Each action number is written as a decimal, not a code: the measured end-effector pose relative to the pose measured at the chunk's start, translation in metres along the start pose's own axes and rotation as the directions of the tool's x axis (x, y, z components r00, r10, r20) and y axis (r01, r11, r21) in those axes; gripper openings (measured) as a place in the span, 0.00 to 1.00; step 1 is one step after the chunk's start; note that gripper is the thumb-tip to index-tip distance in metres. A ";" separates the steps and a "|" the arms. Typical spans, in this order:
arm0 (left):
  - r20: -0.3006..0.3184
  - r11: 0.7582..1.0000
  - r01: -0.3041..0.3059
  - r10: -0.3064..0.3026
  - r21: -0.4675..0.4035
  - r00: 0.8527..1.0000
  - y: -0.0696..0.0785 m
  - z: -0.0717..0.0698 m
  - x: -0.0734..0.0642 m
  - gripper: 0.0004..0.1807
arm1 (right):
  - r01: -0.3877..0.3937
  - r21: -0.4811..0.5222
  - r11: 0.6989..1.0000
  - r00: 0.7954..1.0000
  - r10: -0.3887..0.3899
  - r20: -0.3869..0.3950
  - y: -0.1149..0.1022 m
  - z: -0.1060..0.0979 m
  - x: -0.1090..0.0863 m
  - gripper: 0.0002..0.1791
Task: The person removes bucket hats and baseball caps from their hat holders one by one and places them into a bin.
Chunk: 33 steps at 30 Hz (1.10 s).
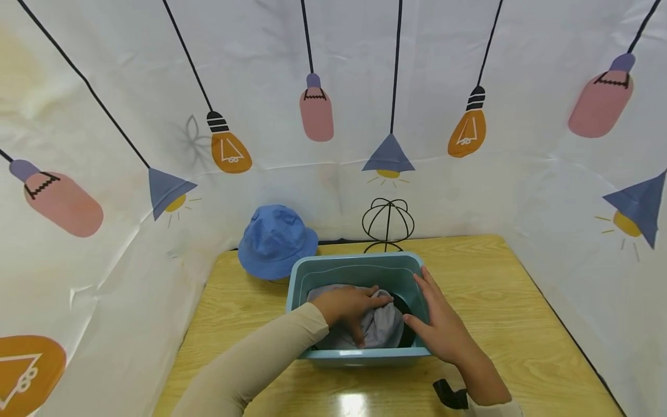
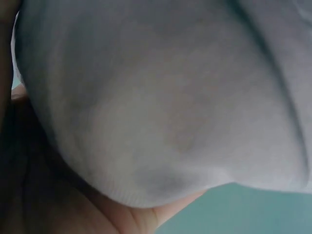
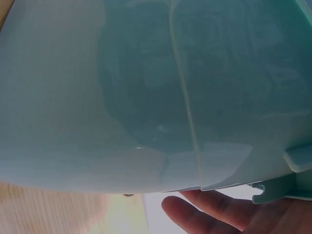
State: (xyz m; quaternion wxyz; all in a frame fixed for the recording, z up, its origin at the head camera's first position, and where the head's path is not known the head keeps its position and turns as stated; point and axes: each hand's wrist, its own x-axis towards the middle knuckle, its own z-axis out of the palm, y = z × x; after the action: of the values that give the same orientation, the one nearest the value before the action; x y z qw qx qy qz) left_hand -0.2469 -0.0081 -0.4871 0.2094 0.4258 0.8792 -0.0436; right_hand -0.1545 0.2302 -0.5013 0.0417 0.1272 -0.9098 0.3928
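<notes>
A blue-green plastic bin (image 1: pixel 359 353) stands on the table, with a soft grey cloth item (image 1: pixel 383 324) inside; its exact kind is unclear. My left hand (image 1: pixel 346 307) reaches into the bin and holds the grey cloth between thumb and spread fingers. Close up in the left wrist view, the grey cloth (image 2: pixel 146 107) bulges against the palm and hides most fingers. On the bin's right side, my right hand (image 1: pixel 443 327) grips the rim, thumb inward and fingers along the outside. Its fingers (image 3: pixel 214 209) show below the bin's wall (image 3: pixel 136 97) in the right wrist view.
Behind the bin to the left is a blue bucket hat (image 1: pixel 276 240). A black wire stand (image 1: pixel 387 223) rises at the table's back edge. Something dark (image 1: pixel 409 336) lies in the bin beside the cloth. White sheeting (image 1: pixel 333 191) printed with lamps surrounds the wooden table (image 1: pixel 484 289).
</notes>
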 end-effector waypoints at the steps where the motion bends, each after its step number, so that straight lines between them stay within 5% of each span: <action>1: 0.004 1.000 -0.001 0.001 -0.001 1.000 0.001 0.000 0.001 0.68 | -0.001 -0.004 1.000 1.000 0.001 0.001 0.000 0.000 0.000 0.48; 17: 0.079 0.999 -0.033 0.030 0.041 0.996 0.018 0.013 0.025 0.66 | -0.057 -0.046 0.997 0.998 0.058 0.008 0.008 -0.009 -0.019 0.47; 33: 0.063 0.999 0.037 -0.038 0.012 0.997 0.005 0.005 0.010 0.65 | -0.006 0.008 1.000 1.000 0.006 -0.003 0.001 0.000 0.001 0.47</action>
State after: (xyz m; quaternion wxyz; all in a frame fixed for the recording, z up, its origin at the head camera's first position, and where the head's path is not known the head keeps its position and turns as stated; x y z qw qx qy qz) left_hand -0.2473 0.0006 -0.4947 0.2341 0.4088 0.8796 -0.0656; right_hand -0.1556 0.2304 -0.5022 0.0417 0.1241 -0.9086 0.3966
